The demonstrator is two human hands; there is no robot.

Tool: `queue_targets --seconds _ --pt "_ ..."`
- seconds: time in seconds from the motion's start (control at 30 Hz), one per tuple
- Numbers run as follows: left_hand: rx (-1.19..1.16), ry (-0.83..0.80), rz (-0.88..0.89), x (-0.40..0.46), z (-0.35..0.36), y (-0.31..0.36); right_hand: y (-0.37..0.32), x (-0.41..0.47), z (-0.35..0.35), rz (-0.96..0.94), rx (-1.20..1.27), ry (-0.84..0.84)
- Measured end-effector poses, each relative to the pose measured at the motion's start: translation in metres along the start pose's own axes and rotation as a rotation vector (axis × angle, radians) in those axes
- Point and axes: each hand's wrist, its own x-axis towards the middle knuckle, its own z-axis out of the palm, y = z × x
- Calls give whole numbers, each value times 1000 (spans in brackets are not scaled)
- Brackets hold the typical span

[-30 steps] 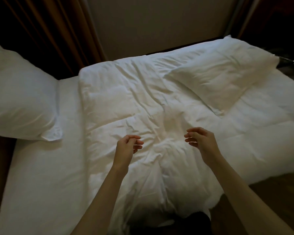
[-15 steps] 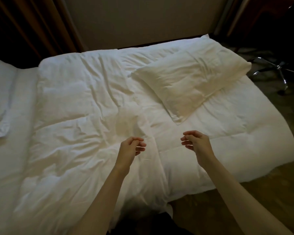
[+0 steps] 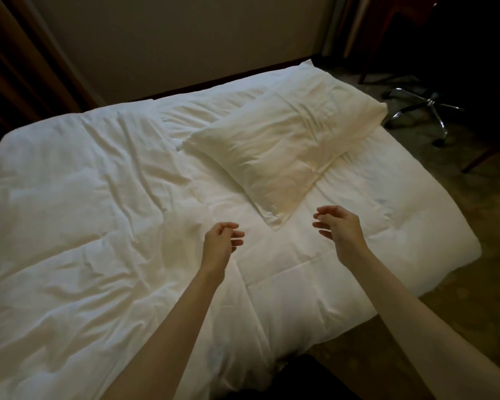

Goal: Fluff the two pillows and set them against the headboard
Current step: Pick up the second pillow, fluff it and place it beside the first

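progress: nothing is set in place yet as far as i can see; one pillow is in view, no headboard shows, and fluffing and placing are both left.
duvet [image 3: 104, 215]: rumpled, spread under both my arms.
my left hand [image 3: 220, 241]: loosely curled, empty, hovering over the duvet.
pillow [image 3: 283, 148]: lying flat and slantwise on the duvet, its near corner between my hands, untouched.
my right hand [image 3: 339, 225]: half open, fingers bent, holding nothing.

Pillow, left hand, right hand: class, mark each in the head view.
pillow [image 3: 283, 157]: head view, centre of its creased top.
left hand [image 3: 218, 245]: head view, back of hand.
right hand [image 3: 342, 226]: head view, back of hand.
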Motion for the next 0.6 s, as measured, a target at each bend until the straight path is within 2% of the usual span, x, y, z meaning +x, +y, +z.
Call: queue_targets --seconds 0.3,0.6 --pt "-28 39 -106 97 71 51 -51 128 -26 73 55 -12" --pt "-76 179 -326 223 158 62 -71 325 -40 331 -5 -151"
